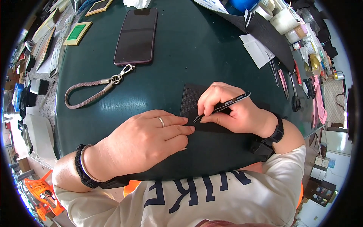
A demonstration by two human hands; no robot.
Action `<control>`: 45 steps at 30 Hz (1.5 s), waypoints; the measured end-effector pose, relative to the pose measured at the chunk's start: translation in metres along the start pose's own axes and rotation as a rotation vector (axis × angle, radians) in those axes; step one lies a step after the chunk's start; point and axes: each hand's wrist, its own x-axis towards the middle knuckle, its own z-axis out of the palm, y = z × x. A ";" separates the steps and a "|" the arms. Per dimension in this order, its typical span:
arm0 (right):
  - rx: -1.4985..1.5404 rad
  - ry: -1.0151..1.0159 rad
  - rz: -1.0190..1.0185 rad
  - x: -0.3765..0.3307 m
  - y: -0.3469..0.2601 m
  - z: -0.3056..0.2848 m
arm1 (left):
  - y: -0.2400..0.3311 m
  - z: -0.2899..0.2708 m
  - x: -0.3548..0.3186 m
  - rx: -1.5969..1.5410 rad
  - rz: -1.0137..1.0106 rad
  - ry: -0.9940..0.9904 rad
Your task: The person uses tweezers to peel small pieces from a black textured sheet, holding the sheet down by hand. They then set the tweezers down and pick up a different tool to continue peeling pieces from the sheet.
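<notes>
On the dark green table mat lies a thin black sheet with rows of small raised marks. My right hand is closed round a pair of black tweezers, their bent tips pointing down at the sheet near its left part. My left hand, with a ring on one finger, lies flat with its fingers stretched out; the fingertips rest at the sheet's left edge, close beside the tweezer tips. Part of the sheet is hidden under my right hand. Whether the tips grip anything is too small to tell.
A phone with a braided wrist strap lies ahead on the left. Beyond it sits a small frame with a green square. To the right are scissors, a pink-handled tool, white paper and a curled black sheet.
</notes>
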 end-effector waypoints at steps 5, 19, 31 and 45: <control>0.188 0.009 0.141 -0.004 -0.003 -0.004 | -0.001 -0.001 0.000 -0.018 -0.002 0.000; 0.234 -0.036 0.186 -0.006 -0.003 -0.008 | -0.001 0.000 0.000 -0.042 -0.003 0.019; -0.028 -0.023 -0.020 -0.003 -0.001 -0.006 | -0.001 -0.001 0.001 -0.021 0.000 0.011; 0.001 -0.019 0.018 -0.005 0.000 -0.004 | -0.001 -0.003 0.002 -0.023 -0.022 -0.028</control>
